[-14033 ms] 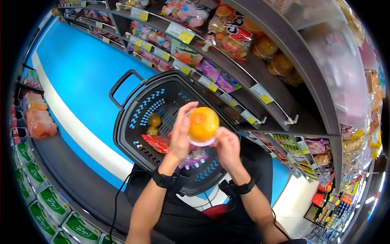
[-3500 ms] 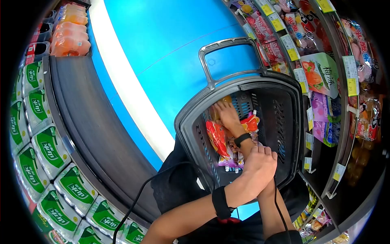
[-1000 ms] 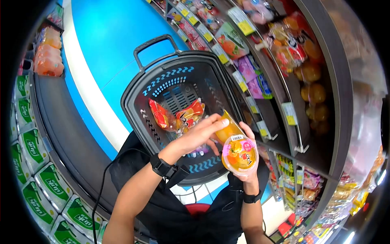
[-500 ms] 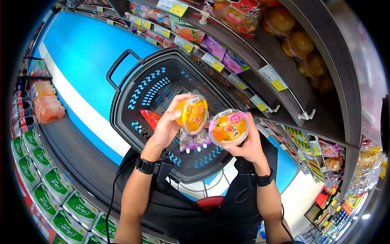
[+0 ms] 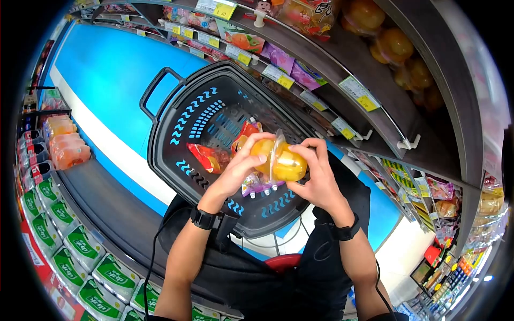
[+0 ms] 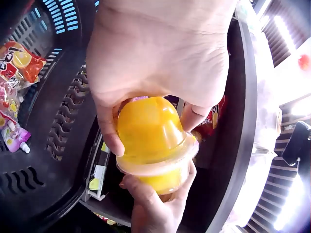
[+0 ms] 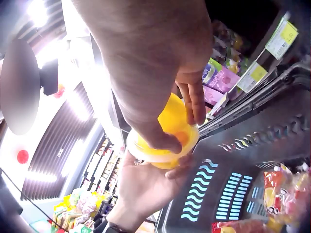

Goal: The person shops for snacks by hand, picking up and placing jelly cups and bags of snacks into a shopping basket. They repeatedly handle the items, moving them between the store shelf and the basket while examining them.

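Observation:
Two yellow jelly cups meet lid to lid above a black basket [image 5: 174, 160]. My left hand [image 5: 235, 170] grips the left cup [image 5: 262, 151] with thumb and fingers, and my right hand [image 5: 323, 181] grips the right cup [image 5: 290, 166]. In the left wrist view, my left hand [image 6: 160, 58] curls round the upper cup [image 6: 148, 128]; beneath it, the fingers of my right hand [image 6: 155, 208] hold the other. The right wrist view has my right hand [image 7: 150, 63] over its cup [image 7: 174, 114], with my left hand [image 7: 146, 187] below. The hands hide parts of both cups.
Inside the basket lie red snack bags [image 5: 208, 158] and purple-edged pouches [image 5: 259, 187]. Candy shelves [image 5: 342, 69] with price tags run along the right, holding more round jelly cups [image 5: 395, 45]. Green-and-white packs [image 5: 83, 243] and orange bottles [image 5: 69, 150] stand at left.
Half a second ago the two cups were apart with their printed lids facing up; now they are turned on their sides, lids together. Earlier, one hand reached inside the basket.

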The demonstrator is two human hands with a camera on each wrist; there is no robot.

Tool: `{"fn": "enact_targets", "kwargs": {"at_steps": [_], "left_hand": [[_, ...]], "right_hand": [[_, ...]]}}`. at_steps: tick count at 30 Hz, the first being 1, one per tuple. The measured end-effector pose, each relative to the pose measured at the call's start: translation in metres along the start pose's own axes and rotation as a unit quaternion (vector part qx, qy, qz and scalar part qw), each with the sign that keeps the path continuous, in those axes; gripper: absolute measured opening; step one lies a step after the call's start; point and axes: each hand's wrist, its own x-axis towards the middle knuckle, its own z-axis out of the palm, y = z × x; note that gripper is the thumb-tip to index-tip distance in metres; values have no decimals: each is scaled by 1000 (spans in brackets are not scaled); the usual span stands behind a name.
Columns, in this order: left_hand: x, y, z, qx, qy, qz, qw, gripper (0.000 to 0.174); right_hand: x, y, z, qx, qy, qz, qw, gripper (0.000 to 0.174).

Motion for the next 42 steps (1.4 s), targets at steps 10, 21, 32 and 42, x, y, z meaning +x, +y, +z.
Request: {"fn": "enact_targets", "kwargs": {"at_steps": [10, 21, 32, 42], "left_hand": [[-4, 8, 9, 77, 5, 28, 997, 62], [5, -6, -3, -76, 0, 41, 996, 65], [10, -11, 1, -185, -108, -3, 977, 72], [23, -18, 3, -162, -127, -2, 979, 65]], "right_hand": [[5, 0, 3, 3, 23, 3, 1000, 70], [6, 9, 3, 374, 101, 158, 908, 36], [7, 18, 2, 489, -19, 220, 844, 28], [2, 18, 4, 482, 39, 236, 843, 26]]}}
